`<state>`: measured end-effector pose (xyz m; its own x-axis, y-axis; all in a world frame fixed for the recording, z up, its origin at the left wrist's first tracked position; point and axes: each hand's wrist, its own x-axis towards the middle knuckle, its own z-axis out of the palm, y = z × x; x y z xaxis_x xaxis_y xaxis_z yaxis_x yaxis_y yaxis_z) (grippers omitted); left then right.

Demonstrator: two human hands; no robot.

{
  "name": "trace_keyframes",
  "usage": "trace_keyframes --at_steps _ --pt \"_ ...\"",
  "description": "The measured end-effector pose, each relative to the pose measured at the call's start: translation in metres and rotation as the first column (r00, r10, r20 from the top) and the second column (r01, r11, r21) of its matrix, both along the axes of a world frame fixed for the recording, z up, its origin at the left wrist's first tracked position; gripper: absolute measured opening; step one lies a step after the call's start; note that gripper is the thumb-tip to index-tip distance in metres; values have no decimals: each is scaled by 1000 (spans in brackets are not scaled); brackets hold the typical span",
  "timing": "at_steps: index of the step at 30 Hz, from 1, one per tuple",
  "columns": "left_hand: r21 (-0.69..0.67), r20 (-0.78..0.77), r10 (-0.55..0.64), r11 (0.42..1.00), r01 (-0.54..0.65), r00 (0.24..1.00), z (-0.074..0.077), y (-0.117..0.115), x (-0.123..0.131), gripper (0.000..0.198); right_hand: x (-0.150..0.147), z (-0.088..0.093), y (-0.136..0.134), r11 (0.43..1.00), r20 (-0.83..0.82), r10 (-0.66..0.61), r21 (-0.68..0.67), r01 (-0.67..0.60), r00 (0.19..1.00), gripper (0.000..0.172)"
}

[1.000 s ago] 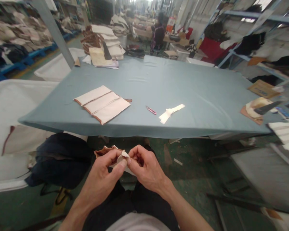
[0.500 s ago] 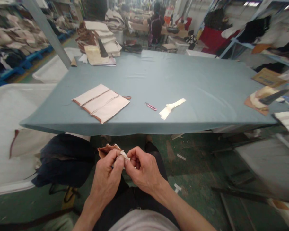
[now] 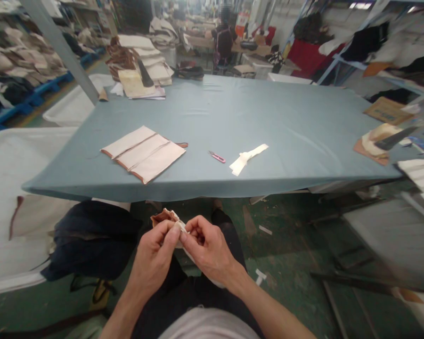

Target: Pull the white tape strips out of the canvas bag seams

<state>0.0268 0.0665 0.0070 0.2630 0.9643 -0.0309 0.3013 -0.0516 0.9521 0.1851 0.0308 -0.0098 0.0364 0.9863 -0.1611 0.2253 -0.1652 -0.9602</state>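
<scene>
Left hand (image 3: 154,252) and right hand (image 3: 212,247) pinch crumpled brown-and-cream fabric (image 3: 163,216)

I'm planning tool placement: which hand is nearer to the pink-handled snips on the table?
Right. The right hand is on the near side of the snips, almost straight back from them; the left hand is also on that side, but farther off to their left.

A blue-green table (image 3: 297,122) carries a cream, brown-edged panel (image 3: 141,153), pink snips (image 3: 218,157), pale strips (image 3: 246,157) and stacked fabric (image 3: 161,71).
</scene>
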Motion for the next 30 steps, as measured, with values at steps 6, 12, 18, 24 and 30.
trace_keyframes --at_steps 6,12,18,24,30 --pt "-58 50 80 995 -77 996 -2 1 4 36 5 7 3 998 89 55 -44 -52 994 22" --pt "-122 98 252 963 -240 963 -11 -5 13 31 9 -7 1 992 283 97 56 -117 954 36" --pt "-435 245 411 856 -279 878 -21 -6 21 38 -10 -17 -2 967 1 74 245 -73 997 36" --pt "-584 316 496 774 -246 809 -13 -7 30 45 -23 -18 -1 900 -71 4 435 27 997 33" --pt "-287 137 273 931 -226 952 -49 -7 -4 53 -12 -26 -6 896 -35 -37 441 48 999 32"
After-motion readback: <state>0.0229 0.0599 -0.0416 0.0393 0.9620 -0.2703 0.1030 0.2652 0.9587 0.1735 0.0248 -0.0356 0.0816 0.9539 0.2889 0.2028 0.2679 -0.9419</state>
